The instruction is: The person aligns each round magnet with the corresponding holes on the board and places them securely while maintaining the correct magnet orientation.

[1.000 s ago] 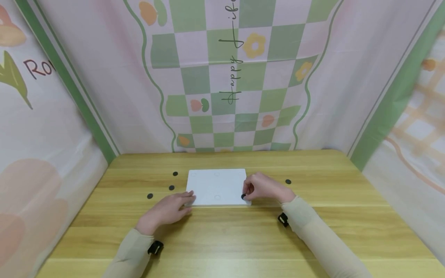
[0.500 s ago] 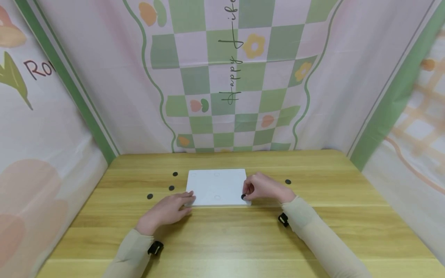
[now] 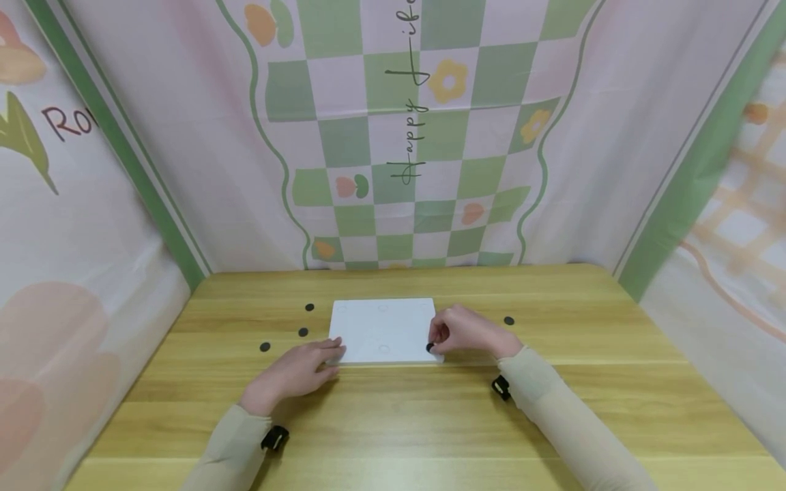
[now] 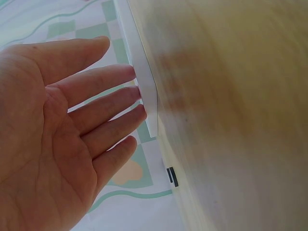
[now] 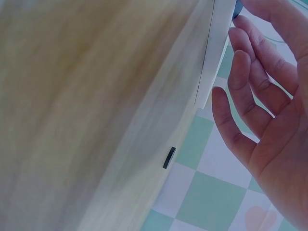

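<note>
A flat white rectangular board (image 3: pixel 381 327) with faint round marks lies on the wooden table. My left hand (image 3: pixel 305 367) rests its straight fingertips on the board's near left corner; the left wrist view shows those fingers (image 4: pixel 113 98) spread along the edge. At the near right corner my right hand (image 3: pixel 464 330) pinches a small black disc (image 3: pixel 430 348) between thumb and finger, at the board's surface. In the right wrist view the disc (image 5: pixel 237 8) is only partly seen at the top, and the other fingers of the right hand (image 5: pixel 269 106) are bent loosely.
Left of the board lie more black discs: a far one (image 3: pixel 310 307), a middle one (image 3: pixel 303 332) and a near one (image 3: pixel 265 346). Another black disc (image 3: pixel 509 320) is beyond the right hand. Patterned cloth (image 3: pixel 393 136) hangs behind the wooden table (image 3: pixel 393 429).
</note>
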Available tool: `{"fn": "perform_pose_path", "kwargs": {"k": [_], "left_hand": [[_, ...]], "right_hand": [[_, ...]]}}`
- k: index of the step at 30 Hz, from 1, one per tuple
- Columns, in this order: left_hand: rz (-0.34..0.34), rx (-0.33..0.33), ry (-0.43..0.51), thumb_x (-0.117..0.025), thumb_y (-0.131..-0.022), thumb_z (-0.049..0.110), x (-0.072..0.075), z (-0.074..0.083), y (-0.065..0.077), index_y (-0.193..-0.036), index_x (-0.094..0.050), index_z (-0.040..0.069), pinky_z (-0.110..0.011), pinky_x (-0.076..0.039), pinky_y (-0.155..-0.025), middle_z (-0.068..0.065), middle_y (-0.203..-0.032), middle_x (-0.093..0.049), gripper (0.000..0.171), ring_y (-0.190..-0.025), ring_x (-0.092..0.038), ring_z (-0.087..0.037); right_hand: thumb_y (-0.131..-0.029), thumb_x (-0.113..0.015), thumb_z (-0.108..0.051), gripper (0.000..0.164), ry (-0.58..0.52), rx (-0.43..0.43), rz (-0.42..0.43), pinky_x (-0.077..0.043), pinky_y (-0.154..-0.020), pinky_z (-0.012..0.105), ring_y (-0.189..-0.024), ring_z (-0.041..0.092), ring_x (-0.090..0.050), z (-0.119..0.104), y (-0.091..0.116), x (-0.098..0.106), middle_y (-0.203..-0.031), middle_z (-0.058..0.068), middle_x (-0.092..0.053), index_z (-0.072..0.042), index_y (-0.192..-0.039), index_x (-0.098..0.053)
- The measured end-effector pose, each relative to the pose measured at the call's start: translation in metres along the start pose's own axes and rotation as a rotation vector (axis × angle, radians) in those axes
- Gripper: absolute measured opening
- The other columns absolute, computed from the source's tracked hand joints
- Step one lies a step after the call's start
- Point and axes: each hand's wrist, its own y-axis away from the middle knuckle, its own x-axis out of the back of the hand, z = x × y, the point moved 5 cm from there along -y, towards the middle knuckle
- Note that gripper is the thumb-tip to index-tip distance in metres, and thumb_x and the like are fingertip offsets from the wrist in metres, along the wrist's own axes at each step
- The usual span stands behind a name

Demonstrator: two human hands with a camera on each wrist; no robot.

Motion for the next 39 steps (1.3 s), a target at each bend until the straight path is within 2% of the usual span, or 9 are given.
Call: {"fn": "perform_pose_path", "kwargs": {"k": [19, 39], "left_hand": [[-0.013, 0.01, -0.017, -0.053, -0.097, 0.027, -0.0036, -0.0044, -0.0021, -0.137, -0.05, 0.007, -0.049, -0.035, -0.11, -0.012, -0.148, -0.041, 0.044, -0.134, -0.041, -0.031], [-0.01, 0.003, 0.0, -0.054, -0.097, 0.025, 0.0002, 0.0002, -0.0008, -0.135, -0.051, 0.005, -0.05, -0.035, -0.109, -0.014, -0.146, -0.042, 0.043, -0.134, -0.041, -0.032]], "right_hand": [[-0.079, -0.078, -0.021, 0.009, -0.012, 0.006, -0.012, -0.05, -0.059, 0.018, -0.063, 0.001, -0.053, -0.0009, -0.0001, 0.001, -0.075, -0.008, -0.064, -0.018, -0.08, -0.07], [-0.083, -0.074, -0.021, 0.006, -0.065, -0.004, -0.004, -0.052, -0.061, 0.02, -0.066, 0.003, -0.056, 0.0034, 0.0028, 0.001, -0.078, -0.008, -0.064, -0.017, -0.082, -0.069]]}}
